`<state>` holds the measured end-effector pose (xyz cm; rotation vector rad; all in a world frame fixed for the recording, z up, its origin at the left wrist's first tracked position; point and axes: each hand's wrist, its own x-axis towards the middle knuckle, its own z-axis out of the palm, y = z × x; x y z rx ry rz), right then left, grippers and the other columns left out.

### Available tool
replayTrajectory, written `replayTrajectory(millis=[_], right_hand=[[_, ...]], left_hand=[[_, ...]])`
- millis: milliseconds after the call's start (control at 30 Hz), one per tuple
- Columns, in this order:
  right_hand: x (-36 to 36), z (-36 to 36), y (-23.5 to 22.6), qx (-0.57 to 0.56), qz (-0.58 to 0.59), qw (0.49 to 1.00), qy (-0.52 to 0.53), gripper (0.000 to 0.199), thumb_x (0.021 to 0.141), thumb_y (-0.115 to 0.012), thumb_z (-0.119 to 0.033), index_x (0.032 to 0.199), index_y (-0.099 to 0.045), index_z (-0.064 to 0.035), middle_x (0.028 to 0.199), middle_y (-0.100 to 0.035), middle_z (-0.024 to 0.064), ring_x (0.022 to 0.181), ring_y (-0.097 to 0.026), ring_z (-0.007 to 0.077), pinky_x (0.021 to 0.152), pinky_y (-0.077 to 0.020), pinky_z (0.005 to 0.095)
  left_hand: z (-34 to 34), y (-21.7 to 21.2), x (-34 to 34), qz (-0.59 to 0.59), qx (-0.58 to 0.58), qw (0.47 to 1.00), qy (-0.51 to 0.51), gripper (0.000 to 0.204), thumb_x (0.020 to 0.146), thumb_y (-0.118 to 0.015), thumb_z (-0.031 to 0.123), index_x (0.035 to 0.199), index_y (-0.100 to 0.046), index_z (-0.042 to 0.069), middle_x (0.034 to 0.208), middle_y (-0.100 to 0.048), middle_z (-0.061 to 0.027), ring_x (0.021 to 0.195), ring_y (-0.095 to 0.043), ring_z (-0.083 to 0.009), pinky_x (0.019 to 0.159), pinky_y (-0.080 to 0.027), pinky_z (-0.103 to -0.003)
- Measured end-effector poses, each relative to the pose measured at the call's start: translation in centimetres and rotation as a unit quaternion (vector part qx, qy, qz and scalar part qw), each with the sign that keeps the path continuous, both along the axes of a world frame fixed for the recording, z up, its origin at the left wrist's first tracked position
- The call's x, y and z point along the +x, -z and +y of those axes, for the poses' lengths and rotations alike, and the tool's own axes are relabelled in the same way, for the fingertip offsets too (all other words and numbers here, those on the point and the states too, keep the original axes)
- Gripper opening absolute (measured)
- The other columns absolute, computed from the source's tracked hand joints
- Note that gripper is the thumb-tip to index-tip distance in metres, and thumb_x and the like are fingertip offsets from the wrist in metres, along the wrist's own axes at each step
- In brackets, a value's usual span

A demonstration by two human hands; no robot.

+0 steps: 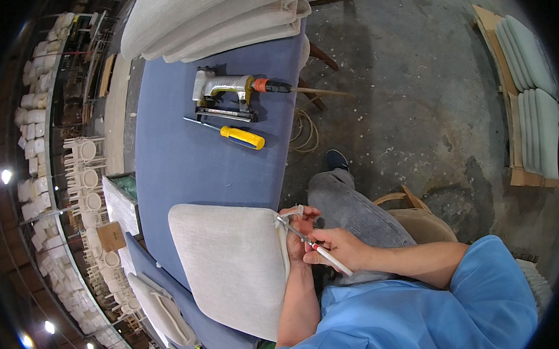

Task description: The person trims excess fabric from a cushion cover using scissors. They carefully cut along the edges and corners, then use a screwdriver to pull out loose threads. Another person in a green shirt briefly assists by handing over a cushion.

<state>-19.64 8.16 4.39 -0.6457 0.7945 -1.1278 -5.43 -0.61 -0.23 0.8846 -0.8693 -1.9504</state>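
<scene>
A pale cushion [230,265] lies flat on the near part of the blue worktop [194,169], its right edge against the person's left forearm. The left hand [300,229] is at the cushion's upper right corner, palm partly turned up and fingers half curled beside a thin whitish strip [292,212]; whether those fingers pinch the strip or only touch it, one cannot tell. The right hand [339,248] is closed around a tool [329,259] with a white handle and a red band. The tool slants up and left, its metal tip beside the cushion's corner and the left hand.

Farther up the worktop, a staple gun [224,92] lies on its side, an orange and black fitting joining it to a hose [326,92] that runs out past the right edge. Just below it lies a yellow-handled screwdriver [243,137], its shaft pointing left. A stack of pale cushions [221,23] sits at the far end.

On the right, more cushions [536,98] stand in two groups on cardboard [515,140] over the grey floor [409,123]. On the left, pale chair frames [90,178] stand near a cardboard box [110,236].
</scene>
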Motion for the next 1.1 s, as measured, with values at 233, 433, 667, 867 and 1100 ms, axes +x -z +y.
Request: replayTrajectory(millis=[233,433,667,867,1100], right_hand=[[-0.8,0.0,-0.7,0.082,-0.127,0.986,-0.075,0.034,0.107,-0.064,-0.040,0.115,-0.059,-0.0072,0.072,-0.057,-0.0012,0.054,-0.054,0.0072,0.048,-0.0434,0.0233],[-1.2,0.1,-0.7,0.111,-0.253,0.957,-0.090,0.038,0.109,-0.060,-0.040,0.119,-0.059,-0.0039,0.073,-0.056,-0.0002,0.056,-0.055,0.0078,0.050,-0.0451,0.0233],[-0.4,-0.5,-0.7,0.073,-0.180,0.980,-0.044,0.032,0.108,-0.065,-0.033,0.116,-0.062,-0.0015,0.066,-0.056,-0.0001,0.047,-0.053,0.0075,0.043,-0.0416,0.0233],[-0.5,-0.3,-0.5,0.067,-0.141,0.987,-0.042,0.029,0.106,-0.067,-0.031,0.111,-0.063,-0.0029,0.064,-0.056,-0.0007,0.047,-0.053,0.0071,0.041,-0.0408,0.0237],[0.1,-0.3,-1.0,0.091,-0.187,0.978,-0.021,0.031,0.104,-0.069,-0.036,0.106,-0.064,-0.0054,0.061,-0.054,-0.0023,0.044,-0.052,0.0076,0.040,-0.0400,0.0244]], left_hand=[[0.2,-0.9,-0.7,-0.053,0.000,0.998,-0.019,0.020,0.104,-0.068,0.024,0.113,-0.057,0.010,0.103,-0.069,-0.0125,0.101,-0.068,-0.0295,0.096,-0.053,-0.048],[0.2,-1.4,-0.8,-0.057,0.017,0.998,-0.028,0.019,0.104,-0.069,0.021,0.109,-0.056,0.009,0.101,-0.069,-0.0137,0.101,-0.067,-0.0272,0.098,-0.053,-0.048],[0.5,-1.5,-0.9,-0.013,0.029,0.999,0.012,0.024,0.104,-0.069,0.029,0.111,-0.053,0.013,0.102,-0.066,-0.0107,0.102,-0.065,-0.0312,0.098,-0.051,-0.051],[0.3,-1.2,-0.6,-0.046,0.017,0.999,0.011,0.024,0.104,-0.068,0.031,0.107,-0.054,0.011,0.099,-0.065,-0.0100,0.103,-0.065,-0.0300,0.099,-0.051,-0.051],[0.5,-1.3,-0.9,-0.069,-0.010,0.998,0.006,0.025,0.105,-0.067,0.031,0.110,-0.055,0.010,0.097,-0.066,-0.0093,0.101,-0.066,-0.0288,0.099,-0.052,-0.050]])
